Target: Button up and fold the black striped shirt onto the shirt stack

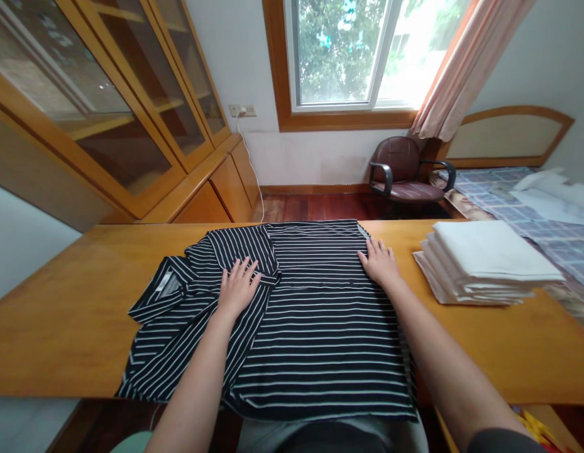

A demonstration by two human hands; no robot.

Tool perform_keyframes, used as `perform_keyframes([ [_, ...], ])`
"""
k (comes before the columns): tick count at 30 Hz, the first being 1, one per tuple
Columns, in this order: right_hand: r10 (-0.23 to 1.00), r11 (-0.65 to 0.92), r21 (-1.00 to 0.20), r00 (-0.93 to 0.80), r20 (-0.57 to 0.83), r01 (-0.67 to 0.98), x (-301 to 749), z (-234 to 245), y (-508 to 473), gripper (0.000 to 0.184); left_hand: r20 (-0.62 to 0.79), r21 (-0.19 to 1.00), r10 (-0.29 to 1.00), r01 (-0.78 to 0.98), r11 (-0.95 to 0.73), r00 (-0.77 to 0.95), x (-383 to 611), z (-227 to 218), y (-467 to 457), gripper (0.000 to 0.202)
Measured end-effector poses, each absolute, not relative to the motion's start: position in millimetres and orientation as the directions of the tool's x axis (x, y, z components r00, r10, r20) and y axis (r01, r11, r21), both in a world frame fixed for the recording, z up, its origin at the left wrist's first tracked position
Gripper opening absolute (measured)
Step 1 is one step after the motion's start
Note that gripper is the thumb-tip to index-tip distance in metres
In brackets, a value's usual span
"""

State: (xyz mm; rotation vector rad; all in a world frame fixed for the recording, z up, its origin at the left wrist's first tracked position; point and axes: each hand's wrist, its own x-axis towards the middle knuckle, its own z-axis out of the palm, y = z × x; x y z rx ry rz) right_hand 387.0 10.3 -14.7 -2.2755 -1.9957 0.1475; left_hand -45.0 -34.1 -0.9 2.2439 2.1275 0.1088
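Two forearms up front, one striped shirt

So: one table, shirt laid across it, one folded white stack beside that. Left hand's flat on the shirt, right hand's at its edge, both spread, gripping nothing.

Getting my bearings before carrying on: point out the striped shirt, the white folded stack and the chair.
Striped shirt (310,330), head view: middle of the spread fabric.
White folded stack (492,255), head view: top layer.
Chair (401,163), head view: backrest.
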Motion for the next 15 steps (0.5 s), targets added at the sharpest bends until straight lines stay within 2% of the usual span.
perform_keyframes([
  [5,0.989,-0.096,-0.092,0.106,0.103,0.991,358.7,-9.2,16.5,0.061,0.054,0.065,0.995,0.994,-0.084,0.081,-36.9,8.5,-29.2,0.053],
  [7,0.987,-0.014,-0.112,0.031,0.156,0.994,335.3,-6.9,21.0,0.060,0.108,0.059,0.987,0.990,-0.127,0.120,-30.2,13.2,-21.9,0.052],
  [10,0.981,0.137,-0.167,-0.111,0.159,0.976,291.5,-4.4,29.4,0.059,0.145,0.070,0.972,0.978,-0.195,0.183,-14.4,17.6,-6.8,0.051],
  [15,0.945,0.320,-0.230,-0.292,0.147,0.919,222.8,-6.7,41.8,0.061,0.069,0.099,0.970,0.966,-0.241,0.235,14.7,9.9,11.9,0.055],
])
